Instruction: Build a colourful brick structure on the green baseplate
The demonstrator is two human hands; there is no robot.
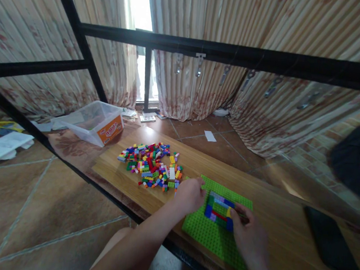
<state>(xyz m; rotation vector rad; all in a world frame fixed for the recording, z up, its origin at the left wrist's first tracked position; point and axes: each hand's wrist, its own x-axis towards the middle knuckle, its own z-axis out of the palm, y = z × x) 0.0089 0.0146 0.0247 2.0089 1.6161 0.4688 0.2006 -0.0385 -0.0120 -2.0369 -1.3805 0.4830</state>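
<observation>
- Head view: the brick frame [219,216] sits on the green baseplate [206,236], its right edge partly covered.
- Right hand [251,232]: fingers bent against the frame's yellow brick [229,212]; whether they grip it, I cannot tell.
- Left hand [190,195]: fingers curled beside the frame, blurred; any contents cannot be made out.

The board [198,228] is bright green all over. On it, the ring of bricks [219,220] mixes dark blue, green, lilac and red, with a yellow patch at one side. The heap of bricks [151,164] is a jumble of red, yellow, orange, blue, green, purple, pink and white. The surface [275,233] is honey-brown with wood grain. The box [88,122] is clear, its label [109,133] orange with white markings. The curtains [207,10] are beige-striped with reddish blotches; the phone [331,243] is black.
</observation>
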